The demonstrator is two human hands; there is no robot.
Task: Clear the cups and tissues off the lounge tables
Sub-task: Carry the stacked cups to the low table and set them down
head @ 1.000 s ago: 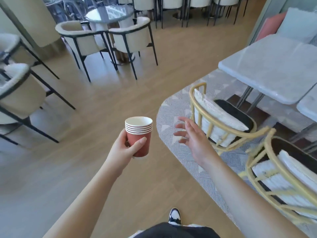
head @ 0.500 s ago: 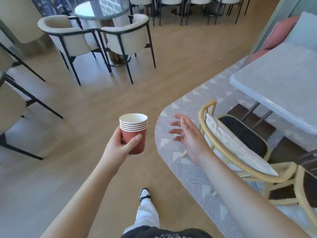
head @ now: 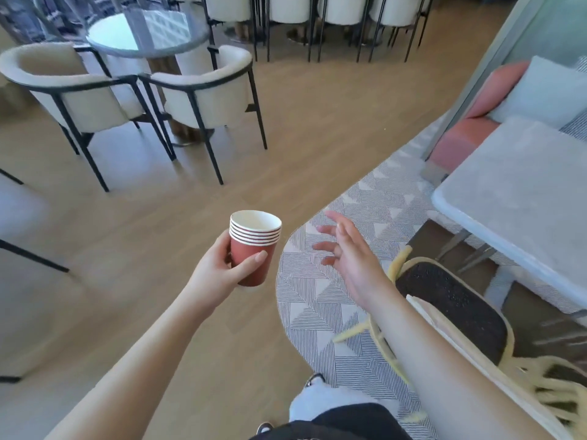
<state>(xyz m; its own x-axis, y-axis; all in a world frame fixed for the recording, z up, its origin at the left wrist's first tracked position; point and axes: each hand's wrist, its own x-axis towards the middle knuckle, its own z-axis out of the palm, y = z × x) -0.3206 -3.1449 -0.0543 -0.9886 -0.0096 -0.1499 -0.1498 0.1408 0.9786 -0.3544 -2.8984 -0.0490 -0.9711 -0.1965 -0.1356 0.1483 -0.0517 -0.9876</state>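
My left hand (head: pixel 219 274) grips a stack of several nested red paper cups (head: pixel 254 246) with white insides, held upright at chest height over the wooden floor. My right hand (head: pixel 347 255) hovers just right of the stack, fingers spread, holding nothing. A grey marble-look lounge table (head: pixel 521 198) stands at the right, its visible top bare. A round glass table (head: pixel 146 33) sits far back left with nothing visible on it. No tissues are in sight.
Two cream armchairs with black legs (head: pixel 203 93) flank the glass table. A yellow rattan chair (head: pixel 451 315) with a black seat is under my right forearm on a patterned grey rug (head: pixel 327 312). Pink and pale blue cushions (head: pixel 495 90) lie at the far right.
I have walked forward across the floor: the glass table and armchairs are nearer, the rattan chair and marble table have slid right and down. Both hands keep their pose, cups still held.
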